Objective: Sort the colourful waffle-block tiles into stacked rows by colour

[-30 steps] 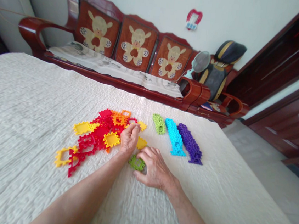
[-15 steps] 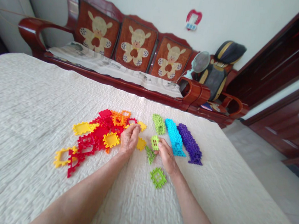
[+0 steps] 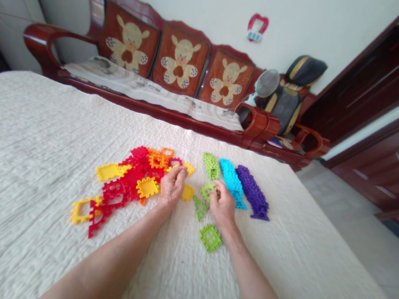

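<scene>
My right hand [image 3: 223, 206] is closed, its thumb and fingers pinching the edge of a light green square interlocking tile [image 3: 207, 191]. Just below that tile lies a green triangular tile [image 3: 200, 208], and nearer me a green square tile with a window pattern [image 3: 210, 237]. My left hand [image 3: 173, 187] is closed over the right side of a mixed pile. Whatever its fingers hold, if anything, is hidden. Around it are a yellow square tile [image 3: 147, 188], another yellow tile [image 3: 188, 193], red tiles [image 3: 134, 179] and orange tiles [image 3: 158, 160].
Beyond my right hand stand rows of light green [image 3: 211, 165], blue [image 3: 232, 182] and purple tiles [image 3: 253, 191]. A white quilted cover [image 3: 42, 152] spreads under everything. Behind it is a wooden sofa [image 3: 147, 101] with cushions [image 3: 182, 59] and a small fan [image 3: 267, 83].
My right hand has turned and curled more tightly, and the light green tile has tilted flatter beside the green triangle. My left hand has barely moved.
</scene>
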Action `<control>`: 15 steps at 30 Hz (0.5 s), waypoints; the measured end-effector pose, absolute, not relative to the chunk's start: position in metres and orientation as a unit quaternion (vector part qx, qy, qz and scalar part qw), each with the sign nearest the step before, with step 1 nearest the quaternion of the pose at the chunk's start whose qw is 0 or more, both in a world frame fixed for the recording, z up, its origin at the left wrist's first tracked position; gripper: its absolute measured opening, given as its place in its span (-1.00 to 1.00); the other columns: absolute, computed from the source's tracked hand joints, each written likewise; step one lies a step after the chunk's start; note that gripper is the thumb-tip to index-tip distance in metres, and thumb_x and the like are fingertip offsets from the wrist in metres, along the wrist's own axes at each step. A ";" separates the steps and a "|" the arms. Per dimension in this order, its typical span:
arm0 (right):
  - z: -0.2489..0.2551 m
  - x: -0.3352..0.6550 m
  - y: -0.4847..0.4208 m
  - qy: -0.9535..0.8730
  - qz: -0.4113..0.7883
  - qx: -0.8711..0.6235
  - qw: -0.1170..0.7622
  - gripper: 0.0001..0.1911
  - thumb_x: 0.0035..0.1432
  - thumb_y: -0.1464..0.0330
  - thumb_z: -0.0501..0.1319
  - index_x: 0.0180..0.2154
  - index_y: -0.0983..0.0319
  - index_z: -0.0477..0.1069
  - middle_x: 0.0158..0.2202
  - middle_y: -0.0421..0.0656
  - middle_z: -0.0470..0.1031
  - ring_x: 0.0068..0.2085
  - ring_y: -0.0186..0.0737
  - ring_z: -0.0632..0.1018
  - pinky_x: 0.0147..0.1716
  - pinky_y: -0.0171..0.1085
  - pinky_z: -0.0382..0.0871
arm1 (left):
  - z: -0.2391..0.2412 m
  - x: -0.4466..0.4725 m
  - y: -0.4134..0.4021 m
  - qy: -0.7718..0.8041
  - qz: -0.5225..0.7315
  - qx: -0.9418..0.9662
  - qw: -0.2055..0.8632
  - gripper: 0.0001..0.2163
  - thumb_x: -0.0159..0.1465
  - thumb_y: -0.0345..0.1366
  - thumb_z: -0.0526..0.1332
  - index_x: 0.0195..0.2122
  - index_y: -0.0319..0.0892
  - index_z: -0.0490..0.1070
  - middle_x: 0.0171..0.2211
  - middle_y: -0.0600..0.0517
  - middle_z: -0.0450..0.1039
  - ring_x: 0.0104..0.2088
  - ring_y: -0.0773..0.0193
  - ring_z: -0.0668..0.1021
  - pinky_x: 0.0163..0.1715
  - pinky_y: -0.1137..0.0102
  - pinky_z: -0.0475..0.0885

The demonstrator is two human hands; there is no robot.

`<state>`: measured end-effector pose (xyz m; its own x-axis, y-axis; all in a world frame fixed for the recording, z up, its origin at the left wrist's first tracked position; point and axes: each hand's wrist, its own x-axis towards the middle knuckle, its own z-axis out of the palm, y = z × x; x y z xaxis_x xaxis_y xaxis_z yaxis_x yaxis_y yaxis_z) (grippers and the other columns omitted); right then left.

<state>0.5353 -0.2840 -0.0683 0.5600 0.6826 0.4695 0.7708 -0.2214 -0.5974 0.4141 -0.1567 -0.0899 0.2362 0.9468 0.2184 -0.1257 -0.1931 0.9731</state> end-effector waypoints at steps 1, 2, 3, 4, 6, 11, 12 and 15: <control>-0.069 0.535 -0.284 -0.477 -0.074 -0.784 0.391 -0.62 0.09 0.34 0.06 -0.05 0.25 0.40 -0.13 0.00 0.52 -0.09 -0.07 0.51 -0.04 -0.06 0.38 | -0.089 0.414 -0.157 0.352 0.507 0.583 0.528 -0.72 0.23 -0.14 0.11 -0.23 -0.17 0.53 -0.38 0.01 0.55 -0.33 0.29 0.55 -0.31 0.46 0.42; -0.069 0.535 -0.285 -0.487 -0.089 -0.786 0.371 -0.61 0.08 0.34 0.08 -0.03 0.26 0.38 -0.11 0.02 0.50 -0.06 -0.05 0.49 -0.02 -0.05 0.37 | -0.089 0.414 -0.157 0.352 0.507 0.584 0.527 -0.72 0.23 -0.14 0.11 -0.24 -0.17 0.53 -0.38 0.01 0.55 -0.33 0.29 0.55 -0.32 0.46 0.42; -0.069 0.534 -0.285 -0.496 -0.099 -0.786 0.356 -0.59 0.07 0.33 0.11 -0.02 0.27 0.37 -0.10 0.03 0.48 -0.03 -0.03 0.47 -0.01 -0.04 0.35 | -0.089 0.414 -0.157 0.353 0.507 0.585 0.526 -0.72 0.23 -0.14 0.11 -0.25 -0.17 0.53 -0.38 0.01 0.55 -0.33 0.30 0.55 -0.32 0.47 0.41; -0.068 0.533 -0.286 -0.505 -0.102 -0.784 0.345 -0.58 0.07 0.31 0.14 -0.01 0.27 0.35 -0.08 0.04 0.46 0.00 -0.02 0.45 0.01 -0.03 0.34 | -0.089 0.414 -0.157 0.354 0.507 0.585 0.524 -0.73 0.23 -0.13 0.11 -0.26 -0.16 0.53 -0.38 0.01 0.55 -0.33 0.30 0.55 -0.33 0.47 0.41; -0.066 0.532 -0.286 -0.522 -0.093 -0.783 0.324 -0.57 0.06 0.27 0.18 -0.01 0.28 0.35 -0.06 0.05 0.44 0.02 -0.01 0.43 0.04 -0.02 0.32 | -0.089 0.414 -0.157 0.357 0.507 0.586 0.522 -0.73 0.23 -0.13 0.11 -0.27 -0.16 0.53 -0.38 0.02 0.55 -0.34 0.30 0.55 -0.33 0.47 0.41; -0.061 0.533 -0.285 -0.537 -0.044 -0.798 0.270 -0.69 0.03 0.29 0.22 -0.17 0.28 0.43 -0.16 0.01 0.46 -0.06 -0.05 0.46 0.01 -0.07 0.34 | -0.090 0.414 -0.157 0.357 0.507 0.588 0.520 -0.73 0.23 -0.14 0.11 -0.27 -0.15 0.53 -0.37 0.01 0.55 -0.33 0.29 0.55 -0.32 0.46 0.42; -0.061 0.533 -0.285 -0.536 -0.040 -0.800 0.265 -0.69 0.02 0.30 0.22 -0.17 0.28 0.44 -0.16 0.01 0.46 -0.05 -0.05 0.46 0.02 -0.08 0.34 | -0.090 0.414 -0.157 0.356 0.508 0.588 0.519 -0.73 0.23 -0.14 0.11 -0.27 -0.16 0.53 -0.37 0.00 0.55 -0.33 0.29 0.55 -0.32 0.45 0.42; -0.060 0.533 -0.285 -0.526 -0.042 -0.809 0.259 -0.61 0.01 0.28 0.25 -0.11 0.29 0.41 -0.12 0.02 0.44 -0.02 -0.03 0.44 0.04 -0.07 0.32 | -0.090 0.414 -0.157 0.355 0.509 0.588 0.519 -0.73 0.24 -0.15 0.10 -0.28 -0.16 0.53 -0.38 0.00 0.55 -0.34 0.29 0.55 -0.31 0.45 0.42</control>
<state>0.5332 -0.2848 -0.0601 0.4423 0.8297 0.3405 0.8734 -0.3122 -0.3737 0.4141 -0.1573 -0.0899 0.2303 0.9455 0.2302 -0.1093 -0.2099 0.9716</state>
